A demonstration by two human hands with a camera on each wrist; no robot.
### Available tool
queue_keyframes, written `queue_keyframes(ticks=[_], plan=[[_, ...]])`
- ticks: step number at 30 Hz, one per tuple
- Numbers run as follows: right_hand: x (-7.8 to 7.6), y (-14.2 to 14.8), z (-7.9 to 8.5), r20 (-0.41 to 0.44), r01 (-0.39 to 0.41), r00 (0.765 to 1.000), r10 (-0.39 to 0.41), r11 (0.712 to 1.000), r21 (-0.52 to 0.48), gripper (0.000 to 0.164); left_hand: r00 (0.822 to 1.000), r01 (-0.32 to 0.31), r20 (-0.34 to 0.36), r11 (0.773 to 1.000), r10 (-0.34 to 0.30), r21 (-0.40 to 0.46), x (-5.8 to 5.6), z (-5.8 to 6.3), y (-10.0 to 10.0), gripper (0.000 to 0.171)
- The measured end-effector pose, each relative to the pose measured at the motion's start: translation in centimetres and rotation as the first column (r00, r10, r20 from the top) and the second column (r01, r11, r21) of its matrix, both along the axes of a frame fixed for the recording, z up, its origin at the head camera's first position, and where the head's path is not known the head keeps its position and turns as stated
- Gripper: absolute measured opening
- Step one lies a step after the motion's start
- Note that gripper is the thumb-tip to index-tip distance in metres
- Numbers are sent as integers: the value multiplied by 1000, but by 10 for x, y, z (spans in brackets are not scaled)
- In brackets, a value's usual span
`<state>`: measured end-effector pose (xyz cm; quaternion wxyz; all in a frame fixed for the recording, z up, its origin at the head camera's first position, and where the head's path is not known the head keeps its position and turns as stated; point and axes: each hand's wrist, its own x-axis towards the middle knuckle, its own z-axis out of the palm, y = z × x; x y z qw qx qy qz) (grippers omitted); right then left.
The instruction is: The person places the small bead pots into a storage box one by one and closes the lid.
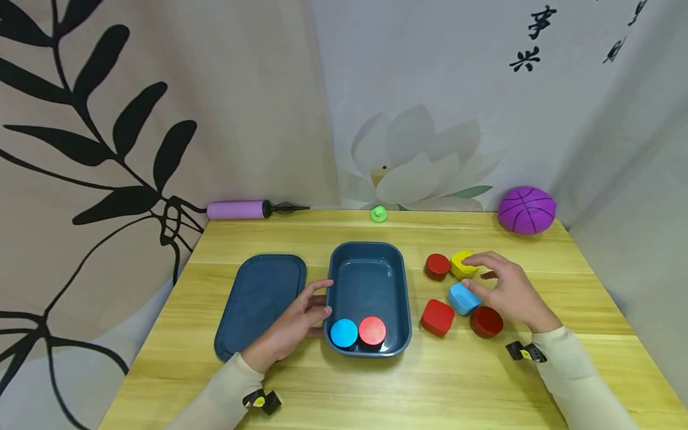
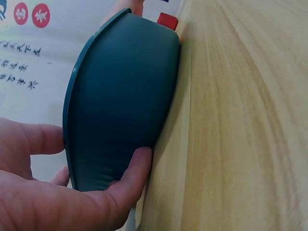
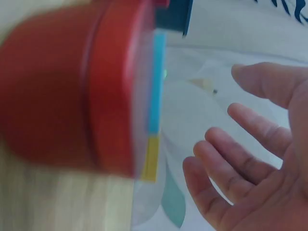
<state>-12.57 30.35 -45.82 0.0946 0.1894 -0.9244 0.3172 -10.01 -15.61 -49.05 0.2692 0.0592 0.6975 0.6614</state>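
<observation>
The right hand [image 1: 507,294] hovers over the wooden table [image 1: 430,385], thumb and fingers well parted, gripping nothing. The faceted yellow block [image 1: 460,266] lies beneath its index fingertip and the rounded light-blue block [image 1: 462,300] beneath its thumb tip, both far nearer this hand than the left hand [image 1: 291,329], whose loosely spread fingers rest against the outer wall of the rounded rectangular dark-blue container [image 1: 371,289]. Neither block shows a clear long axis. The right fingers partly cover both blocks, so contact is uncertain; in the right wrist view a blurred red block [image 3: 53,91] hides most of them.
</observation>
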Motion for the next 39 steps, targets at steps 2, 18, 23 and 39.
queue_keyframes(ticks=[2, 18, 23, 39], plan=[[-4, 6, -2, 20, 24, 1000, -24, 1000, -2, 39, 1000, 3, 0, 1000, -3, 5, 0, -1, -1, 62], [-34, 25, -24, 302, 29, 952, -38, 999, 33, 78, 1000, 1, 4, 1000, -1, 20, -1, 0, -1, 61], [-37, 22, -26, 342, 46, 938, -56, 998, 37, 79, 1000, 3, 3, 1000, -3, 24, -1, -3, -1, 62], [-42, 25, -30, 327, 76, 941, -91, 995, 58, 74, 1000, -1, 5, 999, 1, 34, 0, -3, -1, 63]])
